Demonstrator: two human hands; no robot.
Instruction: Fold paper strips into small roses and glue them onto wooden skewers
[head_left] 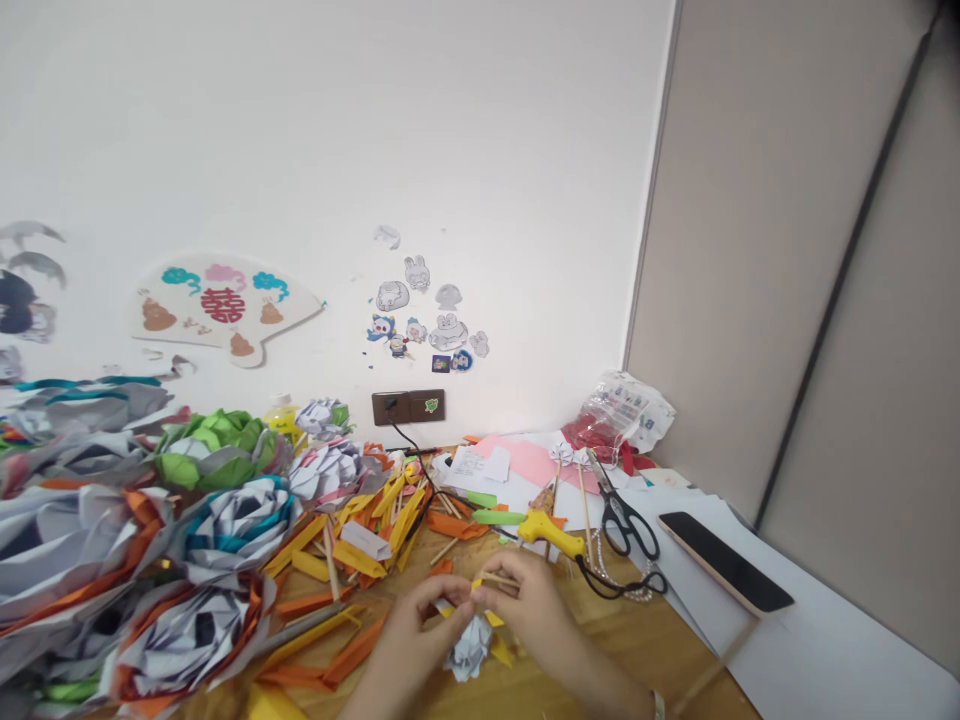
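A white paper flower [471,650] hangs head down between my hands, low over the wooden table. Its wooden stick [501,580] points away from me and lies in the fingers of my right hand [529,605], which are closed round it. My left hand [427,620] pinches at the flower's base, where a bit of yellow paper [477,583] shows; the fingertips of both hands meet there. More yellow paper sticks out beside the white head. Just beyond my hands lies a yellow glue gun [551,533] with a black cord.
Large paper flowers [210,630] crowd the left side. Folded orange and yellow paper strips [360,545] lie in the middle. Right of the glue gun are black-handled scissors [630,525], a bead string and a phone [726,562] on white sheets. A socket [409,407] is on the wall.
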